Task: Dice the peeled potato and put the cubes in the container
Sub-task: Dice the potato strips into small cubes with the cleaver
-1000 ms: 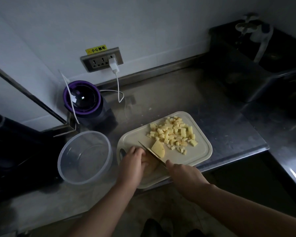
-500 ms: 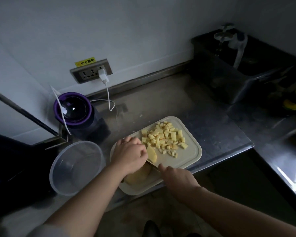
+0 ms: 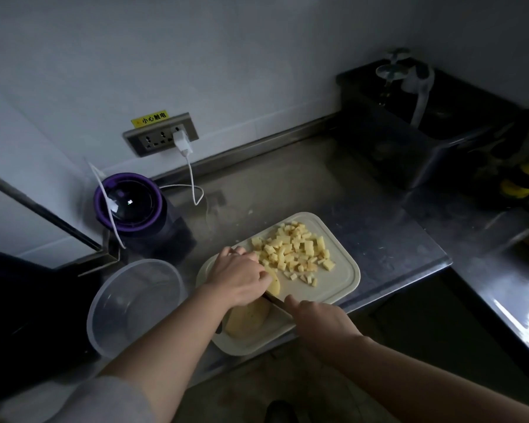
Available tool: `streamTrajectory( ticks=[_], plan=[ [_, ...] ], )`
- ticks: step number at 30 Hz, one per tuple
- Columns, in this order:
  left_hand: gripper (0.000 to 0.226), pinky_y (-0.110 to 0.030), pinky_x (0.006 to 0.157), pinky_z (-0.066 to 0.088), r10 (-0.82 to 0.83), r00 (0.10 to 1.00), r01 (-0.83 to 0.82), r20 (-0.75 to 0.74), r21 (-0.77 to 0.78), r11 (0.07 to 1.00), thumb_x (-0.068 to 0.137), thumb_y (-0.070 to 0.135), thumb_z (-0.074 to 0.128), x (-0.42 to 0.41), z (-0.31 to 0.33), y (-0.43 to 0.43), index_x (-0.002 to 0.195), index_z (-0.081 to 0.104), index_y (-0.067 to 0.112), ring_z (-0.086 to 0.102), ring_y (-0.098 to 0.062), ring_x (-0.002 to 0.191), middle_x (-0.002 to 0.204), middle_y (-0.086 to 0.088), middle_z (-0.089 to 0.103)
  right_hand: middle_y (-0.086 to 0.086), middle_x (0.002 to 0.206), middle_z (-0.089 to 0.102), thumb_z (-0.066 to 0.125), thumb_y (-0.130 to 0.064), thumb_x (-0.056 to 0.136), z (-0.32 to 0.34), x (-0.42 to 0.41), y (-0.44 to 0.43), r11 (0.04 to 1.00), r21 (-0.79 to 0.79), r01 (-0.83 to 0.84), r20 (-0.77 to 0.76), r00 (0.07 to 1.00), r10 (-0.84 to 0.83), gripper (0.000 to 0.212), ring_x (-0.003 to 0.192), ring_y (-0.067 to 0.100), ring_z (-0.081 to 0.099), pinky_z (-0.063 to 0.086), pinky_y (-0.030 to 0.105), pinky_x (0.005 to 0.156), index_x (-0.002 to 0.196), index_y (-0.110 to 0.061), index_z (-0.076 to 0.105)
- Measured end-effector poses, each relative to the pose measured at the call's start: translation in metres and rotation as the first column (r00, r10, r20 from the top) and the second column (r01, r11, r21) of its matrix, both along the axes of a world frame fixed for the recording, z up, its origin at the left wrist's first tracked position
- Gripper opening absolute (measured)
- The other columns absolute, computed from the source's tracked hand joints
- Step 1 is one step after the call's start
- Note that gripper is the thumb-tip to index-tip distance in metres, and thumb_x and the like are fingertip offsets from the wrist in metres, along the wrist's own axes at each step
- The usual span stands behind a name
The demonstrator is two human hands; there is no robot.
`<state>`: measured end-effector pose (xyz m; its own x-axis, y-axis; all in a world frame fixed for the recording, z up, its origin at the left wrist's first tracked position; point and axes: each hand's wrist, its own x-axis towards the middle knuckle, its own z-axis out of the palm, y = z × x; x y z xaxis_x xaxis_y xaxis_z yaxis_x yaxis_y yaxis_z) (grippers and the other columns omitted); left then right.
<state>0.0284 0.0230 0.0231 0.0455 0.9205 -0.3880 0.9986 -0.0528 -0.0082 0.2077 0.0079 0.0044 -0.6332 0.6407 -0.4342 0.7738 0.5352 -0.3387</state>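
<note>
Potato [image 3: 248, 319] on board [image 3: 333, 288] near front edge of desk [image 3: 379, 236], pinned under curled left hand [image 3: 237, 279]; knife [image 3: 275, 301] gripped in right hand [image 3: 321, 323]. Keep fingertips [image 3: 263, 277] tucked, slice straight down, evenly.

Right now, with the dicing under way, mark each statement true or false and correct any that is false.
1. The clear container already holds potato cubes. False: it is empty, and the cubes lie piled on the cutting board.
2. The right hand grips the knife. True.
3. Nothing is plugged into the wall socket. False: a white charger is plugged into it.
4. The left hand holds a potato piece on the board, beside the blade. True.
</note>
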Motion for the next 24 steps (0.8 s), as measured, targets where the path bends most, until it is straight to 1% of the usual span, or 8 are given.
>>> streamTrajectory(
  ticks=[6, 9, 11, 13, 17, 19, 21, 24],
  plan=[
    [0.049, -0.04, 0.106, 0.024, -0.049, 0.999, 0.05, -0.012, 0.036, 0.998, 0.097, 0.037, 0.023, -0.003, 0.002, 0.004, 0.116, 0.066, 0.021, 0.04, -0.019, 0.119, 0.13, 0.002, 0.052, 0.005, 0.101, 0.063, 0.054, -0.016, 0.097, 0.004, 0.001, -0.001, 1.0, 0.007, 0.026, -0.034, 0.999, -0.025, 0.054, 0.087, 0.017, 0.066, 0.058, 0.034, 0.078, 0.144, -0.024, 0.029],
    [0.046, -0.039, 0.107, 0.025, -0.005, 0.999, 0.003, 0.055, 0.04, 0.999, 0.098, 0.038, 0.024, -0.006, 0.004, 0.004, 0.125, 0.06, 0.028, 0.039, -0.018, 0.122, 0.133, 0.004, 0.049, 0.004, 0.102, 0.063, 0.053, -0.016, 0.097, 0.008, 0.002, -0.001, 0.999, 0.024, 0.032, -0.051, 0.998, -0.031, 0.053, 0.087, 0.017, 0.066, 0.058, 0.033, 0.079, 0.144, -0.024, 0.03],
    [0.042, -0.037, 0.106, 0.027, 0.068, 0.981, -0.086, 0.184, 0.093, 0.992, 0.099, 0.037, 0.027, -0.008, 0.006, 0.004, 0.132, 0.052, 0.033, 0.038, -0.016, 0.124, 0.135, 0.007, 0.047, 0.004, 0.102, 0.062, 0.052, -0.017, 0.098, 0.012, 0.004, 0.0, 0.999, 0.029, 0.039, -0.055, 0.998, -0.037, 0.053, 0.087, 0.017, 0.065, 0.057, 0.031, 0.079, 0.145, -0.024, 0.029],
    [0.039, -0.034, 0.103, 0.035, 0.162, 0.922, -0.238, 0.351, 0.184, 0.954, 0.099, 0.034, 0.03, -0.012, 0.009, 0.001, 0.133, 0.05, 0.033, 0.042, -0.014, 0.123, 0.134, 0.008, 0.048, 0.003, 0.101, 0.061, 0.051, -0.017, 0.098, 0.015, 0.004, 0.001, 0.998, 0.035, 0.053, -0.05, 0.997, -0.051, 0.053, 0.086, 0.016, 0.064, 0.057, 0.029, 0.078, 0.145, -0.025, 0.029],
    [0.029, -0.026, 0.083, 0.049, 0.31, 0.712, -0.581, 0.63, 0.281, 0.764, 0.097, 0.024, 0.046, -0.015, 0.011, -0.021, 0.125, 0.053, 0.025, 0.054, -0.008, 0.104, 0.119, 0.006, 0.054, 0.001, 0.096, 0.059, 0.051, -0.017, 0.098, 0.018, 0.006, 0.004, 0.996, 0.037, 0.082, -0.047, 0.996, -0.08, 0.049, 0.084, 0.015, 0.064, 0.057, 0.028, 0.073, 0.141, -0.028, 0.03],
    [0.02, -0.015, 0.07, 0.045, 0.389, 0.62, -0.689, 0.682, 0.236, 0.685, 0.094, 0.019, 0.053, -0.012, 0.006, -0.039, 0.114, 0.054, 0.024, 0.054, 0.0, 0.09, 0.112, 0.005, 0.056, 0.0, 0.094, 0.059, 0.05, -0.017, 0.098, 0.017, 0.006, 0.004, 0.997, 0.04, 0.074, -0.044, 0.996, -0.072, 0.048, 0.083, 0.014, 0.063, 0.055, 0.028, 0.071, 0.14, -0.028, 0.03],
    [0.019, -0.014, 0.065, 0.044, 0.465, 0.601, -0.704, 0.65, 0.155, 0.693, 0.092, 0.023, 0.058, -0.006, -0.005, -0.055, 0.109, 0.051, 0.026, 0.052, 0.001, 0.086, 0.111, 0.005, 0.055, -0.001, 0.09, 0.056, 0.05, -0.016, 0.098, 0.016, 0.007, 0.003, 0.997, 0.055, 0.051, -0.042, 0.998, -0.049, 0.046, 0.082, 0.014, 0.062, 0.051, 0.025, 0.067, 0.139, -0.027, 0.031],
    [0.045, -0.028, 0.081, 0.051, 0.568, 0.635, -0.662, 0.524, -0.01, 0.749, 0.085, 0.039, 0.065, 0.001, -0.023, -0.066, 0.123, 0.047, 0.023, 0.05, -0.015, 0.112, 0.124, 0.002, 0.048, -0.001, 0.095, 0.058, 0.05, -0.015, 0.098, 0.012, 0.009, 0.0, 0.998, 0.056, 0.026, -0.054, 0.998, -0.023, 0.046, 0.085, 0.015, 0.063, 0.051, 0.025, 0.07, 0.139, -0.027, 0.033]
  ],
)
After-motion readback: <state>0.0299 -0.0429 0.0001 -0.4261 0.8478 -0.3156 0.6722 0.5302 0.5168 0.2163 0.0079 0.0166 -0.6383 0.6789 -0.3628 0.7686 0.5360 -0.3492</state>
